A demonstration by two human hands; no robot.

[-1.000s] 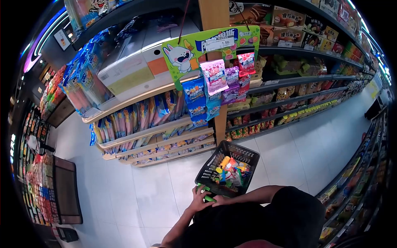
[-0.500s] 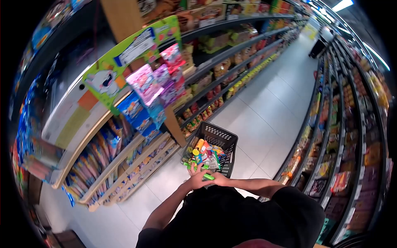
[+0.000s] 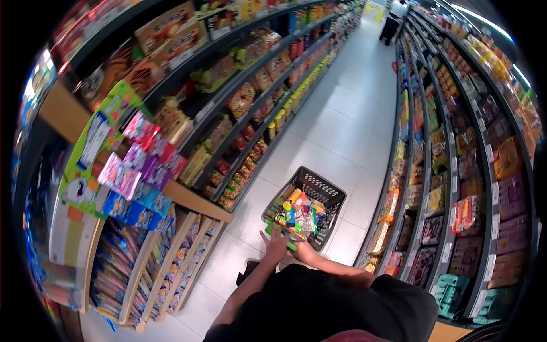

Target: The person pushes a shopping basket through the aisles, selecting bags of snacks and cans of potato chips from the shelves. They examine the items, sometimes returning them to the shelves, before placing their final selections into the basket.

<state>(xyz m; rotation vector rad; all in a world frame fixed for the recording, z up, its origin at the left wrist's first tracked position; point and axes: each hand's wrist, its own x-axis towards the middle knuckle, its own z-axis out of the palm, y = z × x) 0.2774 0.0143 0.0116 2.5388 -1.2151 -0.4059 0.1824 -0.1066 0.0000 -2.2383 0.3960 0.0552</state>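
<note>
A dark perforated shopping basket (image 3: 326,186) holds several colourful packets and an orange-yellow item (image 3: 294,196). Along its near side runs a green handle (image 3: 292,246). My left hand (image 3: 276,244) lies on the handle, its fingers partly wrapped round it and one finger sticking out to the left. My right hand (image 3: 305,253) is closed on the handle's right end, close beside my left hand; its fingertips are partly hidden.
Snack shelves (image 3: 273,62) line the aisle's left side, with hanging candy bags (image 3: 119,175) and a wooden rack (image 3: 151,268) at their near end. Packaged goods fill the right shelves (image 3: 444,171). A person (image 3: 393,23) stands far down the tiled floor (image 3: 336,122).
The view has turned and moved forward: the hanging candy and wooden rack have shifted left, and the right shelves fill more of the view. Both hands stay at the basket's handle.
</note>
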